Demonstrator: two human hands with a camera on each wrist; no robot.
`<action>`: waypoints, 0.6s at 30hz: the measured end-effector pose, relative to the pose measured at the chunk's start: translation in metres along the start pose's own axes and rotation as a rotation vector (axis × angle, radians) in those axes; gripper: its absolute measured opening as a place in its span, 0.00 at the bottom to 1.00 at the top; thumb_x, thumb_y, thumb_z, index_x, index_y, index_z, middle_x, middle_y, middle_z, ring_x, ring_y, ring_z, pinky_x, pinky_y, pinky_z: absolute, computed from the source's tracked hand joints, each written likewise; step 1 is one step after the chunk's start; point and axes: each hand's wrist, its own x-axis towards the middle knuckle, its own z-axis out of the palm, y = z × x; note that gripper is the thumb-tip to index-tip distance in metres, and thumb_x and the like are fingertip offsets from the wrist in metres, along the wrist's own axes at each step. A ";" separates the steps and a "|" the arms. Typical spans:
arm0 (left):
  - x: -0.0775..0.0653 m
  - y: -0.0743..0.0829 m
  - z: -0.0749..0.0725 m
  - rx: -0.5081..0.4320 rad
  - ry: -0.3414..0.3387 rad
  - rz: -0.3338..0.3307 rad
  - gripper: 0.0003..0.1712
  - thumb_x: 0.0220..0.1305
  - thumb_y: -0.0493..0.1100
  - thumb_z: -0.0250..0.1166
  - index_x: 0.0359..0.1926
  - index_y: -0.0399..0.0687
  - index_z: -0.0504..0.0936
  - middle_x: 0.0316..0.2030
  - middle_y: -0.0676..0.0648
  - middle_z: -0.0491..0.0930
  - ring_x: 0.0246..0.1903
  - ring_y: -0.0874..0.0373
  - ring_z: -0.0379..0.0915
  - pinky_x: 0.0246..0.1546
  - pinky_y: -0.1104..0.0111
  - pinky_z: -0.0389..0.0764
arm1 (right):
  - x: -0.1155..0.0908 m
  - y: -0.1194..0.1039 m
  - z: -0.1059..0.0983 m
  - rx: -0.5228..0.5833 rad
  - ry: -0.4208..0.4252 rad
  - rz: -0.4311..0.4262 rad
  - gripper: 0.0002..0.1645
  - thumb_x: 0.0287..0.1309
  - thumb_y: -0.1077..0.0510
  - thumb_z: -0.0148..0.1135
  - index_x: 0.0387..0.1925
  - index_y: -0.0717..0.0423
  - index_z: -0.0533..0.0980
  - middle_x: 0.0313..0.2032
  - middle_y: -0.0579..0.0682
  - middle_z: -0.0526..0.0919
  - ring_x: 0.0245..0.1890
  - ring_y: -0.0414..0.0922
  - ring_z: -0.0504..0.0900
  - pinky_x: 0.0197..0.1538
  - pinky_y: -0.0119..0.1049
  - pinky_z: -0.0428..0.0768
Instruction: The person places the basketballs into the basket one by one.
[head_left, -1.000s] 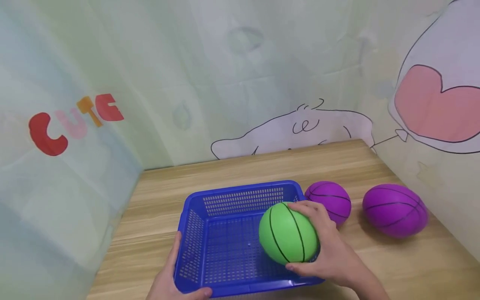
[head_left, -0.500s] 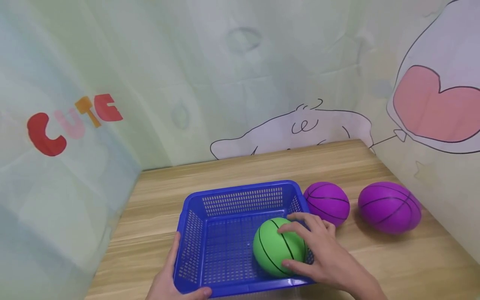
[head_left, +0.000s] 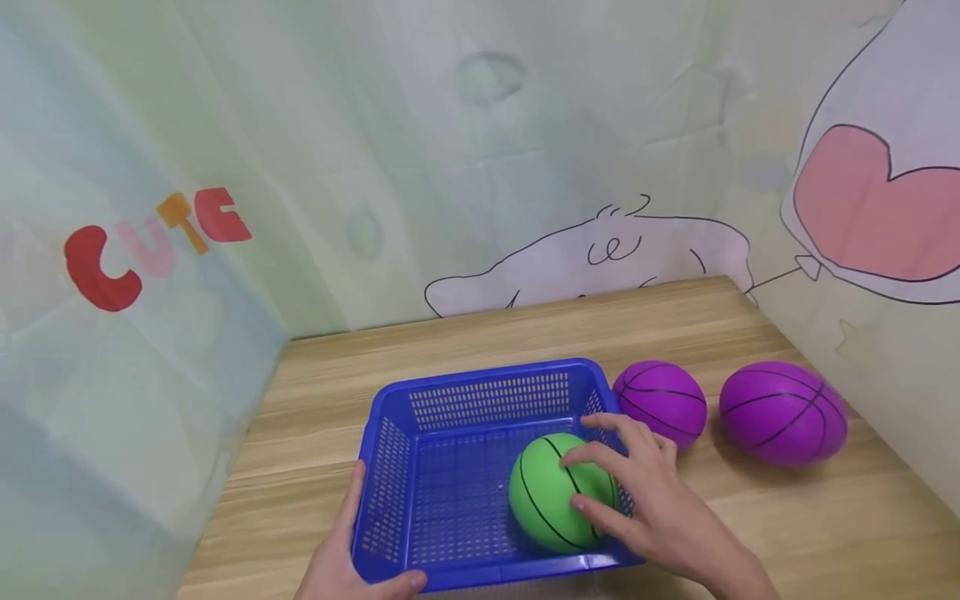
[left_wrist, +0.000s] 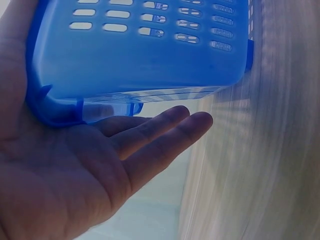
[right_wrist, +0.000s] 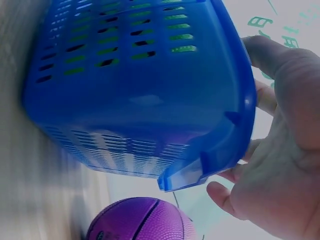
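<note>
A blue plastic basket (head_left: 457, 487) with slotted walls sits on the wooden table in the head view. Inside, at its right end, lies a green ball (head_left: 551, 500) with black basketball lines. My left hand (head_left: 341, 554) rests at the basket's front left corner, thumb over the front rim and fingers extended along the left side. In the left wrist view, its fingers (left_wrist: 160, 137) lie straight beside the basket wall. My right hand (head_left: 648, 500) reaches over the right rim, loosely bent fingers spread over the green ball, thumb and fingertips overlapping its upper right side.
A purple ball (head_left: 663, 404) lies just right of the basket. Another purple ball (head_left: 783, 412) lies farther right on the wooden table (head_left: 300, 433). A printed curtain (head_left: 337, 167) stands behind the table and along both sides.
The green ball has gone down into the basket's right end from my right hand's grip. My right hand's fingers have loosened around it. My left hand stays at the corner.
</note>
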 end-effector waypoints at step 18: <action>-0.001 0.000 0.001 0.029 0.022 0.024 0.88 0.47 0.47 0.91 0.91 0.79 0.34 0.76 0.29 0.73 0.55 0.47 0.87 0.57 0.54 0.92 | 0.000 0.001 -0.047 0.021 0.278 0.080 0.50 0.53 0.63 0.88 0.75 0.39 0.77 0.74 0.54 0.73 0.74 0.52 0.72 0.74 0.30 0.68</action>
